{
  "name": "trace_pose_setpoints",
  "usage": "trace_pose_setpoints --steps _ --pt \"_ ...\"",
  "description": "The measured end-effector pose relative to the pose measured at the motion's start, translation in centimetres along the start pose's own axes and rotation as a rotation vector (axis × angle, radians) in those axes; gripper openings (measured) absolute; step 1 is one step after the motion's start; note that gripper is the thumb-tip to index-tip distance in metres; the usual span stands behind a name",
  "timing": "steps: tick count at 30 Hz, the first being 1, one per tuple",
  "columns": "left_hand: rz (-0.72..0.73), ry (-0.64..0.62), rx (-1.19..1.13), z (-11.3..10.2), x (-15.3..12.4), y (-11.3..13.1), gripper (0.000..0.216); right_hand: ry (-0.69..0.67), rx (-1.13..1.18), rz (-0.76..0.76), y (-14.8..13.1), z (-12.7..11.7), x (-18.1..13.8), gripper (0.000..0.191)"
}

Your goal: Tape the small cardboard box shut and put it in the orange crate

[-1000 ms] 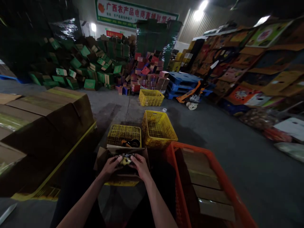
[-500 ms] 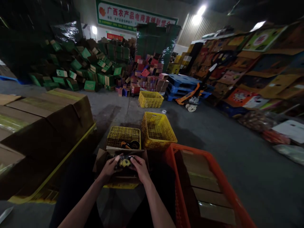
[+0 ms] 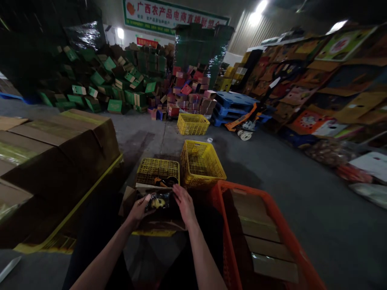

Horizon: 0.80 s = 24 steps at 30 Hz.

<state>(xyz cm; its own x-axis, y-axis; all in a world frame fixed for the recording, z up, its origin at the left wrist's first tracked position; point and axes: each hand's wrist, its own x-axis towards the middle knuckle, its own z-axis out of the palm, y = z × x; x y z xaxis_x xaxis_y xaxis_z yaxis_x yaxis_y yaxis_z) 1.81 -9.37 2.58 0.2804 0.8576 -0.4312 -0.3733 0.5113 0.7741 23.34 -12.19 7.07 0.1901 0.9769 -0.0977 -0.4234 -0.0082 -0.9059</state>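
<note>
Packing step: left hand and right hand, fingers clamped on wrapped yellow item inside open carton; next likely needs careful seating.

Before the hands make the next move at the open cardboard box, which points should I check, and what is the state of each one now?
1. Left hand on the dark glossy bag in the open cardboard box: ok, the fingers touch the bag's left edge.
2. Right hand on the bag: ok, it lies at the right edge.
3. Firm grip on the bag: cannot tell, too dark.
4. Yellow thing inside the bag is covered: cannot tell, only a small patch shows.
5. Box flaps out of the way: ok, they stand open.
6. Orange crate at the right is apart from the hands: ok.
</note>
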Motion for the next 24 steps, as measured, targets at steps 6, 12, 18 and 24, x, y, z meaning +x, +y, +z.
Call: trace_pose_setpoints --steps 6,12,18,24 --pt "-0.016 -0.031 0.027 0.1 -0.1 0.2 0.071 -0.1 -0.24 0.142 1.7 0.7 -1.0 0.053" --pt "-0.054 -0.09 0.039 0.1 -0.2 0.1 0.072 -0.143 -0.343 0.119 1.8 0.8 -1.4 0.043" --pt "-0.043 -0.144 0.048 0.2 -0.3 0.2 0.072 -0.133 -0.442 0.035 1.5 0.9 -1.3 0.044" --pt "-0.042 -0.136 0.066 0.2 0.1 0.0 0.067 -0.148 -0.48 -0.011 1.6 0.8 -1.3 0.045"
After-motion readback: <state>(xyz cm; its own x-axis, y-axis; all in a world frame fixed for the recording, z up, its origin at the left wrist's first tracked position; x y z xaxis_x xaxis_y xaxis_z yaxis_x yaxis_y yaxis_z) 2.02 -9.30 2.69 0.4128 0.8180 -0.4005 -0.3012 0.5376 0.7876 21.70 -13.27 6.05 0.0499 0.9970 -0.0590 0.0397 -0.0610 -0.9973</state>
